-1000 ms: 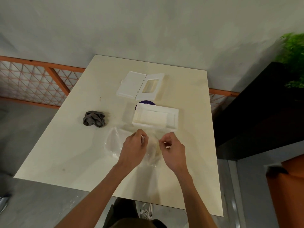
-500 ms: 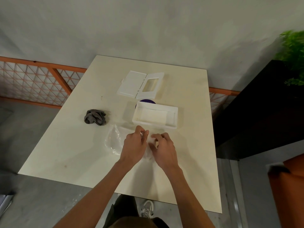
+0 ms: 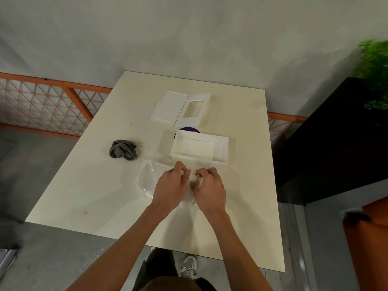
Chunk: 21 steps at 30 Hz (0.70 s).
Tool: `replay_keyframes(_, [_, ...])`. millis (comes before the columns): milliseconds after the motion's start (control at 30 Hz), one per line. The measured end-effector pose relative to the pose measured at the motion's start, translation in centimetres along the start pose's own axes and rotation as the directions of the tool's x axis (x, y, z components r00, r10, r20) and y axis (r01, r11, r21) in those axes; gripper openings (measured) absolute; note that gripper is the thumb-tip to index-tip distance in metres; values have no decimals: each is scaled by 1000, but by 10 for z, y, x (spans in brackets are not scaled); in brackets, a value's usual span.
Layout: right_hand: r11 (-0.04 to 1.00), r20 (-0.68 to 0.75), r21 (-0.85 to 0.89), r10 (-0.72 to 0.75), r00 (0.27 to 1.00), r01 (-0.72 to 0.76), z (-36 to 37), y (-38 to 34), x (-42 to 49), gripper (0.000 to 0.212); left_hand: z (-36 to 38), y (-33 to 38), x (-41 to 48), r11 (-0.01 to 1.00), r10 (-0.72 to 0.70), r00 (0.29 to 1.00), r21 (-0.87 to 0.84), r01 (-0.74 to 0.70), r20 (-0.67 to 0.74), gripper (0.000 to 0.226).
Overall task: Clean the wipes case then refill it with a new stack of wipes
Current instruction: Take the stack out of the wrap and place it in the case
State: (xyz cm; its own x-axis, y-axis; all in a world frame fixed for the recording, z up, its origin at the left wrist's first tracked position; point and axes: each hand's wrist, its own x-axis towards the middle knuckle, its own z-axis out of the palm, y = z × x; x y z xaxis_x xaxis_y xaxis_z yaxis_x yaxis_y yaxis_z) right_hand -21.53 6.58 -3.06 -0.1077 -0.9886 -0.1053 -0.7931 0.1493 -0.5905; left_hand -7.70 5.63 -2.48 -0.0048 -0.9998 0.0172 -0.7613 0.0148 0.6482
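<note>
Plastic wrap [image 3: 147,177], clear and crumpled, is pinched by both my left hand [image 3: 171,185] and my right hand [image 3: 210,189], fingers curled on it, the two hands almost touching low over the surface [image 3: 84,185]. Just beyond them the white wipes case [image 3: 222,151] stands open with a stack of wipes [image 3: 196,148] inside. Its lid [image 3: 180,109] lies farther back, flap open. A grey cloth [image 3: 123,149] sits bunched to the left of the case.
</note>
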Motion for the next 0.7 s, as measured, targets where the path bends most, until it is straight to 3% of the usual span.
replay_keyframes(200, [982,2,182,57,998,-56,3,-2,-3,16,-6,-2,-1,996,90,995,32,-89,-43,18])
replay_keyframes(333, [936,41,336,101,994,-109,-4,4,-2,19,-5,-13,0,975,212,973,96,-203,-94,15])
replay_keyframes(500, [751,97,595,287,953,-286,-29,12,-8,27,-5,-20,-3,975,215,973,80,-209,-78,13])
replay_keyframes(600, [709,205,613,285,936,-350,-35,13,-13,52,-5,-20,-5,974,219,974,73,-215,-54,14])
replay_keyframes(700, [758,147,568,292,945,-322,-51,20,-10,44,-5,-18,-6,972,227,974,62,-225,-25,16])
